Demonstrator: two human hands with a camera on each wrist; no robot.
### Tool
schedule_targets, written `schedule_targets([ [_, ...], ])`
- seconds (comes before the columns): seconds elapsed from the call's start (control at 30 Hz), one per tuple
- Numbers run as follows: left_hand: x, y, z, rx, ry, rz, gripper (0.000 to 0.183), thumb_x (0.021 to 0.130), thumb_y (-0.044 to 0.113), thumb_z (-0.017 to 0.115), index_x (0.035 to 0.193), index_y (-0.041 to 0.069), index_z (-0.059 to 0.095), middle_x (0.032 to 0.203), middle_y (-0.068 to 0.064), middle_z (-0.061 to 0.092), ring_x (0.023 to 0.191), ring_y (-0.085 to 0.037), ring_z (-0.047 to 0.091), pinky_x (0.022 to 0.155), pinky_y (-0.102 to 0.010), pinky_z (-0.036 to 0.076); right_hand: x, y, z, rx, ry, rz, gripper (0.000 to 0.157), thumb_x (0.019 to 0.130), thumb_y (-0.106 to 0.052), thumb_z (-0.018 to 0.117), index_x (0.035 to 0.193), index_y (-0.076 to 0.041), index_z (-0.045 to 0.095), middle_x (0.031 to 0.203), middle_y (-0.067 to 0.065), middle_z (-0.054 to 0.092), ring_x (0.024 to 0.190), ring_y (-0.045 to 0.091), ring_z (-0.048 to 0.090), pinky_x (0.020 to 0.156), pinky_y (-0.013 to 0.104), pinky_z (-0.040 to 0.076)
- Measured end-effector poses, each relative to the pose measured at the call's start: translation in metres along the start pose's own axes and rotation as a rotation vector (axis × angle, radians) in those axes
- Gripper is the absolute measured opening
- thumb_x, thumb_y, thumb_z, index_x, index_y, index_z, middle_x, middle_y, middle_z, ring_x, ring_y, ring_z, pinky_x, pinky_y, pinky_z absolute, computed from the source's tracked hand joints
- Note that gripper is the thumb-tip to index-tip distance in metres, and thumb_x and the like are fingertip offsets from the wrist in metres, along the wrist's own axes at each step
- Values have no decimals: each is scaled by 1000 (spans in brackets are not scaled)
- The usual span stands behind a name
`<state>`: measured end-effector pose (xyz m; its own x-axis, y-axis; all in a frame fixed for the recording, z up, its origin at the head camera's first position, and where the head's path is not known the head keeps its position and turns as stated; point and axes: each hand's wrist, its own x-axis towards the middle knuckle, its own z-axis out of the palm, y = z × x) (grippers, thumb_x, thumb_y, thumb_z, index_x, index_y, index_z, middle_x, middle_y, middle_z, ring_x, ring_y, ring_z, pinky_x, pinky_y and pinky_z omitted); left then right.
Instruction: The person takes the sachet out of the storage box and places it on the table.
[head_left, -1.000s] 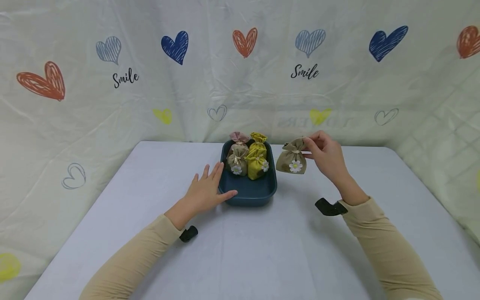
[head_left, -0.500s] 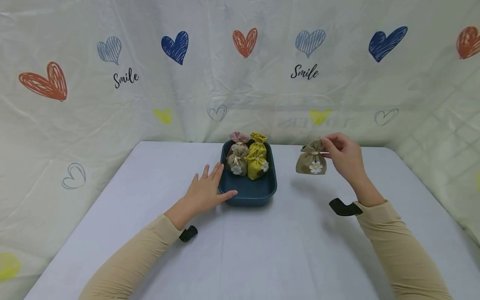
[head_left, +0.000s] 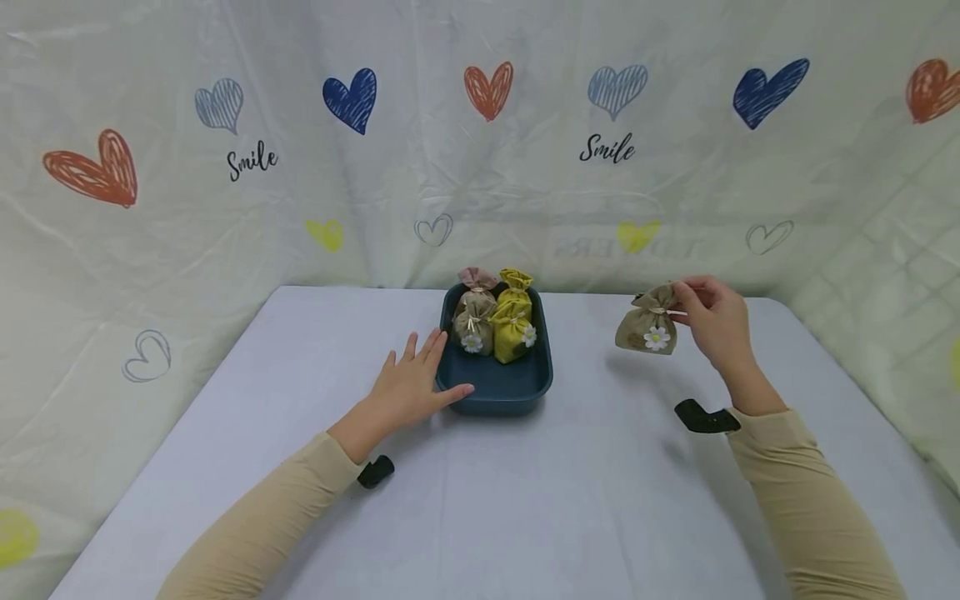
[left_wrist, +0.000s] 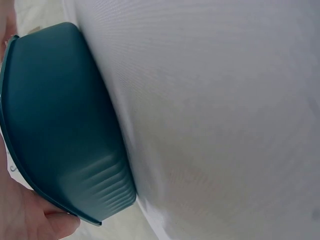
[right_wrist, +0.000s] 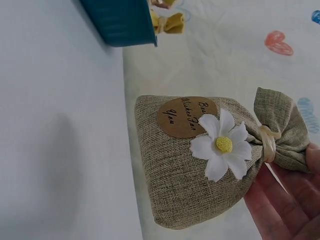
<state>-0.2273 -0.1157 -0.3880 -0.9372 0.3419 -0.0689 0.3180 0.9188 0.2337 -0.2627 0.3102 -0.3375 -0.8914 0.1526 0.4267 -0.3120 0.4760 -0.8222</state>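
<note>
A brownish-grey cloth sachet (right_wrist: pixel 180 175) with a white daisy, a round paper label and a tied neck hangs above the table in the right wrist view. My right hand (head_left: pixel 716 321) pinches it by its gathered top. In the head view this sachet (head_left: pixel 637 331) is to the right of a dark teal tray (head_left: pixel 498 387). My left hand (head_left: pixel 408 383) lies with spread fingers along the tray's left rim, the thumb over the near left corner. Inside the tray's far half stand two yellow sachets (head_left: pixel 512 333), a grey-brown sachet (head_left: pixel 474 321) and a pink-topped sachet (head_left: pixel 477 277).
A white-covered table (head_left: pixel 525 500) extends around the tray. Behind it hangs a pale curtain (head_left: pixel 540 192) printed with hearts and "Smile". A black wrist camera mount (head_left: pixel 705 417) juts from the right sleeve, and another mount (head_left: pixel 377 472) from the left.
My right hand has carried the grey-brown sachet rightward, away from the tray's side. The left hand and the tray have stayed where they were.
</note>
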Motion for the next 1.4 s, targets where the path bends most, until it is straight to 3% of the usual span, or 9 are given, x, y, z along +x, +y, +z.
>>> schedule_targets([
  [0.33, -1, 1, 0, -11, 7, 3, 104, 95, 77, 46, 166, 10, 11, 172, -6, 8, 155, -40, 5, 118, -66, 13, 0, 16, -14, 12, 36, 22, 18, 107, -16, 57, 107, 1, 64, 82, -26, 63, 71, -10, 65, 69, 12, 54],
  [0.7, -3, 3, -3, -9, -2, 0, 104, 95, 77, 45, 166, 11, 9, 172, -6, 7, 155, -40, 4, 119, -66, 12, 9, 33, -28, 19, 19, 26, 20, 107, -13, 56, 109, 6, 62, 81, -27, 63, 70, -11, 65, 68, 11, 53],
  [0.93, -3, 5, -4, -6, -4, 4, 103, 95, 77, 46, 166, 11, 10, 172, -7, 8, 155, -40, 4, 118, -66, 13, 10, 48, -42, -41, -43, 15, 23, 108, -14, 53, 111, 8, 60, 85, -29, 61, 74, -13, 63, 69, 10, 52],
  [1.13, -4, 6, -5, 2, -10, -7, 103, 95, 76, 46, 166, 11, 9, 172, -6, 6, 155, -40, 4, 119, -65, 12, 9, 60, -49, 15, -29, 47, 16, 107, -10, 53, 107, 4, 61, 84, -25, 64, 73, -11, 65, 68, 11, 53],
  [1.33, -4, 5, -4, 0, -9, -13, 104, 95, 76, 47, 166, 12, 9, 172, -6, 6, 156, -39, 4, 119, -65, 11, 9, 69, -52, 36, -16, 46, 26, 107, -11, 53, 111, 15, 58, 83, -23, 65, 73, -10, 66, 69, 11, 53],
  [1.4, -3, 4, -3, 1, -7, -11, 104, 95, 76, 47, 166, 11, 9, 172, -6, 6, 155, -40, 4, 119, -65, 12, 10, 73, -53, 51, -10, 47, 24, 107, -11, 53, 109, 12, 59, 83, -23, 65, 73, -10, 66, 69, 11, 53],
])
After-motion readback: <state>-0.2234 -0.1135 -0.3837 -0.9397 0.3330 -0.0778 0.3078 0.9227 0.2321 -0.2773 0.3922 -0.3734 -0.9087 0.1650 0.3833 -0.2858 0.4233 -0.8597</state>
